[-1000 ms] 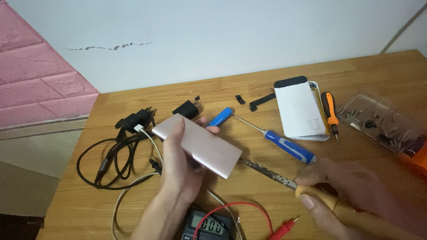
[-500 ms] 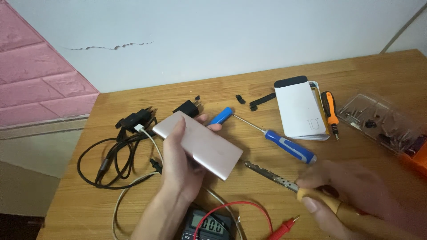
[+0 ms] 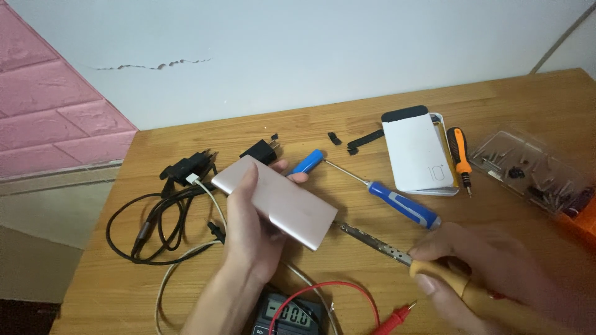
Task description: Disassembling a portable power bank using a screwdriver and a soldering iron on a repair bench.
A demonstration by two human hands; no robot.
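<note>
My left hand [image 3: 251, 232] grips a flat pink-gold power bank [image 3: 276, 200], held slanted above the wooden table [image 3: 347, 124]. My right hand [image 3: 490, 273] holds a soldering iron [image 3: 397, 253] by its yellow handle, its metal tip pointing at the power bank's lower right end, touching or nearly touching it. A blue cylindrical cell [image 3: 308, 162] lies just behind my left fingertips. A blue-handled screwdriver [image 3: 388, 195] lies between the two hands.
A white power bank [image 3: 417, 152], an orange screwdriver [image 3: 459, 155] and a clear case of bits [image 3: 531, 170] sit at the right. Black chargers and coiled cables [image 3: 167, 205] lie at the left. A multimeter [image 3: 288, 317] with a red lead [image 3: 347, 291] rests at the near edge.
The soldering iron's tip has moved slightly left toward the power bank's end. My left hand keeps the power bank almost still.
</note>
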